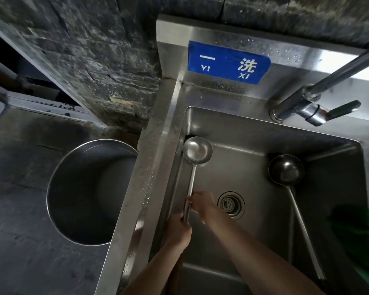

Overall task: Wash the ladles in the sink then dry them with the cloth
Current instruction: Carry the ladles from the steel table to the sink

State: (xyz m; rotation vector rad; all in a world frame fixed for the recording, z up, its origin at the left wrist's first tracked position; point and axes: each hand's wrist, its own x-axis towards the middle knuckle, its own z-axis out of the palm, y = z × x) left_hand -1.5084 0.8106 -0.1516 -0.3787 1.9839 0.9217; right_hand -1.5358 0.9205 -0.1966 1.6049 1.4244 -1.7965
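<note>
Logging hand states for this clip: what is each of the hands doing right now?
Left hand: grips the lower handle of the ladle.
Right hand: holds the same handle higher up; fingers curled round it.

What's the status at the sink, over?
Both hands, left and right, grip the shiny steel ladle handle. Darker steel ladle idle in the sink. Green cloth unused.

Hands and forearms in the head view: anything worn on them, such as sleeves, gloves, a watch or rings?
Nothing visible: the left hand and right hand are bare, with no gloves, and both forearms are uncovered up to the frame's bottom edge. No watch, ring or band shows.
</note>
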